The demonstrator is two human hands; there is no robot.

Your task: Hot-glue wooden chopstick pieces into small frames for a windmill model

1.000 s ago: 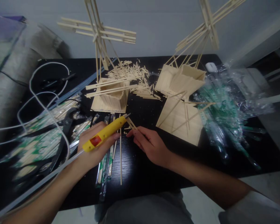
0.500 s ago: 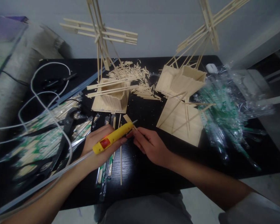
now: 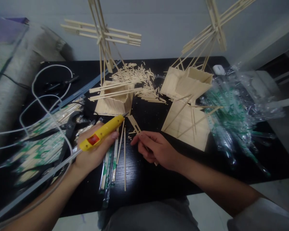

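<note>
My left hand (image 3: 93, 150) is wrapped round a yellow hot glue gun (image 3: 103, 132) with a red patch on its side. Its metal tip points up and right, apart from the wood, and a long translucent glue stick (image 3: 48, 178) trails from its back end. In my right hand (image 3: 156, 149), closed with thumb against fingers, is a small frame of wooden sticks (image 3: 134, 124), its far end sticking out up and left. Part of that frame is hidden by my fingers. Loose wooden sticks (image 3: 125, 160) lie on the black table between my hands.
Two stick-built windmill models (image 3: 115, 106) (image 3: 195, 81) stand at the back. Between them is a pile of cut stick pieces (image 3: 135, 75). A flat stick panel (image 3: 186, 128) lies right, beside crumpled plastic wrappers (image 3: 231, 118). Left are wrapped chopsticks (image 3: 38, 150), pliers (image 3: 69, 128) and a white cable (image 3: 33, 83).
My left hand has drawn the glue gun left and slightly up, away from the stick frame. More of the frame now shows. My right hand has stayed nearly in place.
</note>
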